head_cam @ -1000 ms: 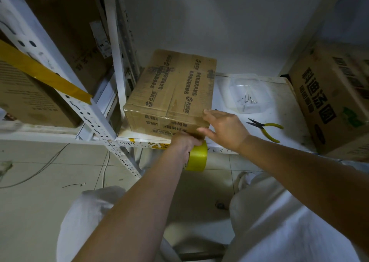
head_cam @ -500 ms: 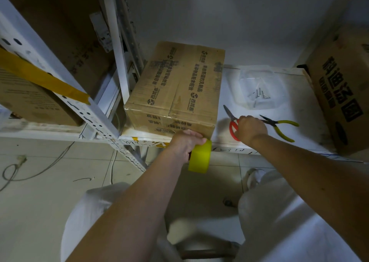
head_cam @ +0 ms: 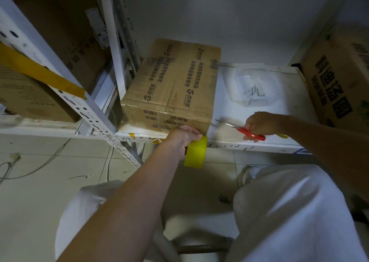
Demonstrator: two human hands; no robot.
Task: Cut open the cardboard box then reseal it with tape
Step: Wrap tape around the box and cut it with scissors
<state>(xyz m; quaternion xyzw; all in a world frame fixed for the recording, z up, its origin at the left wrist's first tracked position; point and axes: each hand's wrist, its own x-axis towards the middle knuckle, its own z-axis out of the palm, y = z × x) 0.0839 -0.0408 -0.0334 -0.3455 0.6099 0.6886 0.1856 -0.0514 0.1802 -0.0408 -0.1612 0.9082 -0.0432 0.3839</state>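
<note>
Tape roll [head_cam: 195,152], scissors [head_cam: 242,130] in hands

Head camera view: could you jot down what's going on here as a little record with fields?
Box: cardboard box on the white shelf, flaps closed
Left hand: grips yellow tape roll at the box's front bottom edge
Right hand: holds red-handled scissors, blades pointing toward the box
Nearby: clear tray with nails, larger carton at right

L hand [head_cam: 182,140] reached fwd, arm extended, fingers curled round tape roll [head_cam: 195,152]. R hand [head_cam: 259,124] out to the right, forearm angled in, fingers gripping scissors [head_cam: 242,129] by red handles.
</note>
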